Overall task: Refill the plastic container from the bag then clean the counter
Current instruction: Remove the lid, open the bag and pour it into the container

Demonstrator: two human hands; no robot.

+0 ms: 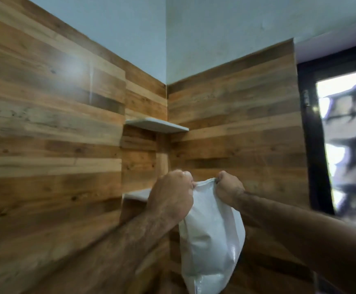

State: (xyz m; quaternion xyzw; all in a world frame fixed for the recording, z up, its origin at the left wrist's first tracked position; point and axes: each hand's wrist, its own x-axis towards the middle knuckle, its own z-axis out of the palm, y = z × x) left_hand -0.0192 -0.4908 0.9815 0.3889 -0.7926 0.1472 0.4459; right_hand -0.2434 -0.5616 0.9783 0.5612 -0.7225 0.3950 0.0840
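White bag (212, 234) hanging below left hand (169, 198) and right hand (229, 188), both pinching its top edge; wood-panelled corner (166, 124), small shelf (158, 125), window (346, 134).

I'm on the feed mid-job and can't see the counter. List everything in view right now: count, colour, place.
bag: one, white plastic, hanging lower centre, held up by its top edge.
corner shelves: two, pale grey; upper shelf in the wall corner, lower shelf beneath it, partly behind the left hand.
wall panelling: brown wood planks, both walls.
upper wall: pale blue-grey, above the panelling.
window: one, black frame, right edge, bright outside.
plastic container, counter: not in view.
left hand: fingers grip the bag's top left corner.
right hand: fingers grip the top right corner.
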